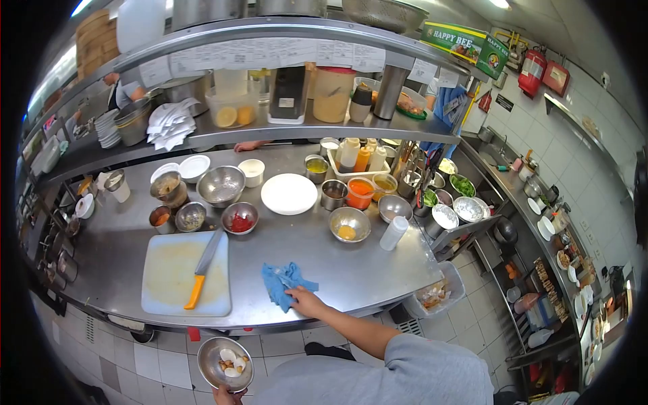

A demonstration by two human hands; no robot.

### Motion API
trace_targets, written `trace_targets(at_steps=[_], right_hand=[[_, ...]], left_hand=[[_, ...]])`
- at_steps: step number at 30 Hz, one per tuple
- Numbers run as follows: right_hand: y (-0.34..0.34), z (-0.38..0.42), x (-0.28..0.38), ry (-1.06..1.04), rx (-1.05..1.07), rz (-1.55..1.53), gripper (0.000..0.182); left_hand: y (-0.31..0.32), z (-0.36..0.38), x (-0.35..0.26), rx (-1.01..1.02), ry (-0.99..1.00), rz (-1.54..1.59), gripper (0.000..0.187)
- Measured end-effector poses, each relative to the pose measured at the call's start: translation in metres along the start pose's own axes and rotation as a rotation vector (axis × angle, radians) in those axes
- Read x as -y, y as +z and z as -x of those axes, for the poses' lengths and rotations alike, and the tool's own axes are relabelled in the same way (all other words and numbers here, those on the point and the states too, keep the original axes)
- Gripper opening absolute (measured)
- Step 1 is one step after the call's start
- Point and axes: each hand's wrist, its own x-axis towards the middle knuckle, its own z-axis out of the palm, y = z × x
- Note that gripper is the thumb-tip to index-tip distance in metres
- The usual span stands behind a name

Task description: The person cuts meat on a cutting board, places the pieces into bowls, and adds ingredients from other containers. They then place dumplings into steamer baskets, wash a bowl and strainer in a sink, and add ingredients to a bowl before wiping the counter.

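My right hand (305,302) is closed on the lower edge of a crumpled blue cloth (282,282) lying on the steel counter (253,260). Below the counter's front edge, my left hand (228,395) grips the rim of a metal bowl (210,358) with eggshells (231,363) inside. To the left of the cloth, a knife (202,270) with an orange handle rests on a white cutting board (169,273). A metal bowl with a yolk (346,233) stands behind and right of the cloth, beside a clear squeeze bottle (394,233).
A white plate (289,194) and several bowls and sauce containers line the counter's back. Overhead runs a loaded steel shelf (256,133). A waste bin (447,295) stands by the counter's right end. Other people are partly visible behind the shelf.
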Motion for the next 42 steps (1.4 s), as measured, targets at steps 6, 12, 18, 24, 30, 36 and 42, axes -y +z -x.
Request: trace_targets(at_steps=[6, 12, 18, 24, 30, 36, 42], right_hand=[[0.044, 0.001, 0.099, -0.02, -0.217, -0.143, 0.036], [0.112, 0.005, 0.182, -0.068, 0.218, -0.311, 0.025], [0.197, 0.001, 0.248, -0.144, 0.61, -0.288, 0.029], [0.307, -0.036, 0.303, -0.193, 1.049, -0.275, 0.029], [0.416, -0.115, 0.365, -0.234, 1.178, -0.29, 0.028], [0.492, -0.231, 0.446, -0.395, 1.05, -0.203, 0.032], [0.61, -0.399, 0.527, -0.674, 0.408, 0.139, 0.058]], left_hand=[[-0.116, -0.028, 0.003, 0.003, 0.118, -0.243, 0.039], [-0.183, -0.026, -0.019, -0.066, 0.039, 0.052, 0.047], [-0.194, -0.02, -0.073, -0.212, 0.037, 0.309, 0.056], [-0.264, -0.047, -0.07, -0.258, 0.019, 0.446, 0.053], [-0.35, -0.096, -0.082, -0.412, 0.002, 0.575, 0.059], [-0.441, -0.148, -0.117, -0.622, -0.048, 0.54, 0.056], [-0.513, -0.16, -0.161, -0.779, 0.092, 0.681, 0.06]])
